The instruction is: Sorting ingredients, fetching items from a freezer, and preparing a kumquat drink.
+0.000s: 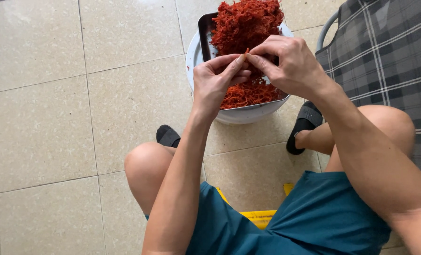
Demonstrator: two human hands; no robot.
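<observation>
both hands meet right over the white bowl (201, 56): left hand (215, 82) and right hand (291, 63) fingertips pinch one red strand (246, 51), the red shredded pile (243, 28) directly underneath

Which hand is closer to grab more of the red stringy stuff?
The right hand, probably: it hovers directly over the red shreds in the tray. The left hand sits nearer the bowl's edge.

The camera sat on my head and looked straight down, close over my hands, my knees and the floor (54, 118).
</observation>
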